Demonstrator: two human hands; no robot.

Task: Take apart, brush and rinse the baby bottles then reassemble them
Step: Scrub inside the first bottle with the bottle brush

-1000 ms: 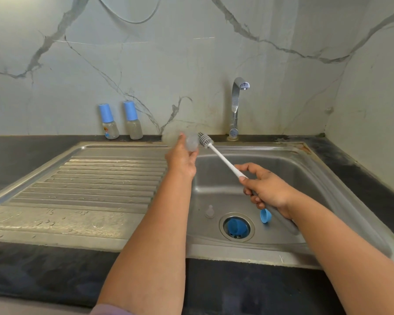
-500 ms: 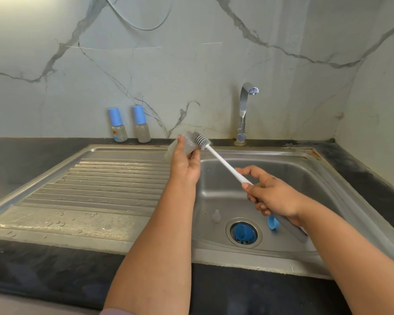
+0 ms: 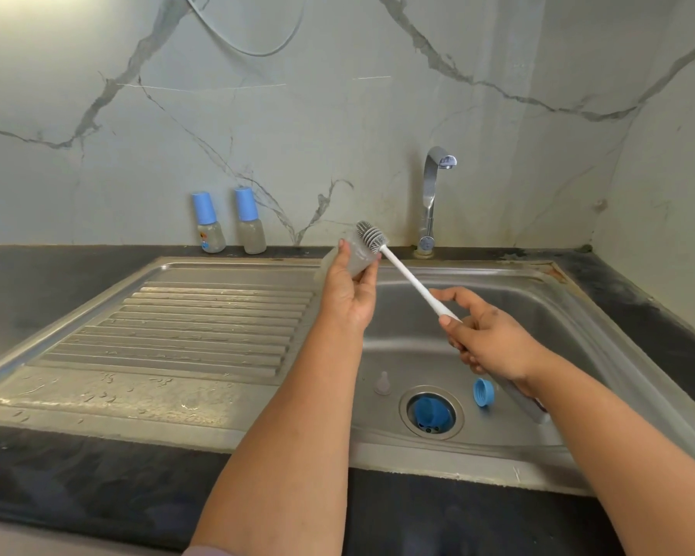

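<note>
My left hand (image 3: 350,292) grips a clear open bottle body (image 3: 348,258), tilted with its mouth toward the right, above the sink's left rim. My right hand (image 3: 484,339) holds the white handle of a bottle brush (image 3: 408,276); its grey bristle head (image 3: 371,235) sits at the bottle's mouth. In the basin lie a clear nipple (image 3: 383,383), a blue screw ring (image 3: 483,392) and a blue cap (image 3: 430,411) in the drain. Two assembled bottles with blue caps (image 3: 209,226) (image 3: 251,224) stand against the back wall.
The steel sink (image 3: 546,315) has a ribbed, wet drainboard (image 3: 201,323) on the left. A chrome tap (image 3: 432,198) stands behind the basin with no water running. Dark countertop (image 3: 57,495) surrounds the sink; marble walls close in at the back and right.
The brush head has stayed at the bottle's mouth while my left hand tilted the bottle, showing more of its body. The camera view has shifted a little.
</note>
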